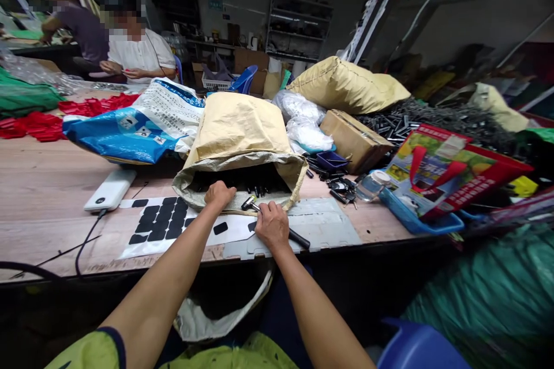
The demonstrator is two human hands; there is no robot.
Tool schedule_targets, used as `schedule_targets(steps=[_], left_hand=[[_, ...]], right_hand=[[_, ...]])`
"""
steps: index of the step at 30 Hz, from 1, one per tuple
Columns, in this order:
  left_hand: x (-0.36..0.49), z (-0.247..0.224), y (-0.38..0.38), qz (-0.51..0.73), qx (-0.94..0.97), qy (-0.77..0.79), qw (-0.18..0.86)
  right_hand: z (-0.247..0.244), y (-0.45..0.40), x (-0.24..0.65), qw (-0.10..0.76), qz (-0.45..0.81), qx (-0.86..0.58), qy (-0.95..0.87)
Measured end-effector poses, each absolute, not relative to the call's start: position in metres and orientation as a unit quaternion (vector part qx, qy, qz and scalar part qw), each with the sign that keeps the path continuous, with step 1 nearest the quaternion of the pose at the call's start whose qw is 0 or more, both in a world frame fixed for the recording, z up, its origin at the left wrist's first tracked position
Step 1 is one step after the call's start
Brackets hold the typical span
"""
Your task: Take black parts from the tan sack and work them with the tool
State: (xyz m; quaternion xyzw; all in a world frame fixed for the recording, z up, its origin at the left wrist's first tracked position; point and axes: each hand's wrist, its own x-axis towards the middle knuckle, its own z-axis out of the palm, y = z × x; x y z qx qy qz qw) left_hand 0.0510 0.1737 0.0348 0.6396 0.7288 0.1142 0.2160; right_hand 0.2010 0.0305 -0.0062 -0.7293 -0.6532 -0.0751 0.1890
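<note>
A tan paper sack (246, 121) lies on the table with its mouth open towards me; small black pieces (259, 191) show inside it. My left hand (220, 193) is closed at the sack's lower lip, and whatever its fingers hold is hidden. Beside it, my right hand (272, 225) is wrapped round a small hammer (299, 238). The hammer's metal head points up and left at the sack's mouth, and its black handle sticks out to the right. Under my forearms lies a white sheet with black rounded stickers (162, 220).
A white power bank (109, 190) with a cable lies left, before a blue-and-white bag (130, 127). To the right are a clear jar (371, 186), a wooden block (355, 141), a blue tray (407, 216) and heaped black parts (433, 115). Two people sit at the far left.
</note>
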Motion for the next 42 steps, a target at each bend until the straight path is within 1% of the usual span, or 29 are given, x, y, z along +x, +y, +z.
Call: schedule_targets(steps=[4,7,9,11,15,19,24,27,33,36,38,42], left_hand=[[0.03,0.045,0.151,0.138,0.686,0.689,0.191],[0.014,0.042,0.119,0.207,0.773,0.576,0.167],[0.005,0.033,0.097,0.229,0.816,0.497,0.188],[0.0,0.02,0.081,0.222,0.836,0.454,0.215],[-0.001,-0.001,0.071,0.225,0.842,0.444,0.21],[0.003,-0.01,0.076,0.247,0.841,0.443,0.189],[0.001,-0.015,0.081,0.247,0.835,0.443,0.215],[-0.001,-0.017,0.082,0.263,0.827,0.441,0.23],[-0.001,-0.015,0.083,0.265,0.81,0.455,0.258],[-0.001,-0.014,0.083,0.263,0.803,0.463,0.268],[0.0,-0.014,0.083,0.262,0.8,0.467,0.27],[0.0,-0.016,0.083,0.263,0.796,0.474,0.269]], right_hand=[[-0.005,0.03,0.2,0.188,-0.081,-0.729,-0.653],[-0.006,0.03,0.201,0.19,-0.081,-0.727,-0.655],[-0.007,0.031,0.201,0.193,-0.081,-0.726,-0.656],[-0.007,0.031,0.201,0.193,-0.081,-0.726,-0.655],[-0.007,0.03,0.2,0.189,-0.084,-0.73,-0.652],[-0.006,0.029,0.2,0.186,-0.09,-0.729,-0.653],[-0.004,0.031,0.203,0.186,-0.068,-0.724,-0.66],[0.003,0.029,0.207,0.223,-0.029,-0.716,-0.66],[0.019,0.01,0.21,0.379,0.051,-0.665,-0.642],[0.02,0.0,0.208,0.406,0.061,-0.644,-0.646],[0.019,-0.006,0.205,0.39,0.062,-0.643,-0.656],[0.02,-0.013,0.197,0.303,0.061,-0.657,-0.688]])
